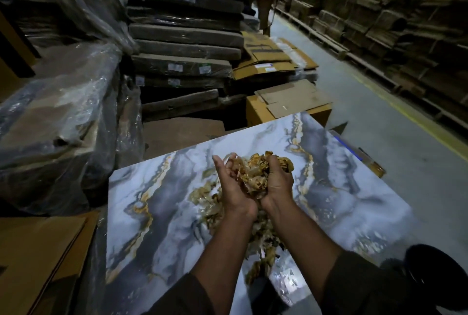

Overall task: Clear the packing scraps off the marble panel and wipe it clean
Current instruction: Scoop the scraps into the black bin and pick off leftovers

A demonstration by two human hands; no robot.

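A glossy marble panel (pixel 157 213) with grey, white and gold veining lies flat in front of me. A heap of tan, crumpled packing scraps (pixel 255 173) is lifted above its middle, cupped between both hands. My left hand (pixel 231 185) holds the heap from the left, palm up, fingers partly spread. My right hand (pixel 278 180) curls round the scraps from the right. More loose scraps (pixel 260 241) lie on the panel under my wrists and forearms, partly hidden by them.
Plastic-wrapped goods (pixel 63 122) and stacked grey slabs (pixel 184 36) crowd the left and back. Flat cardboard (pixel 38 259) lies at lower left, a cardboard box (pixel 286 104) beyond the panel. A concrete aisle (pixel 405 152) runs on the right. A dark round object (pixel 435 271) sits at lower right.
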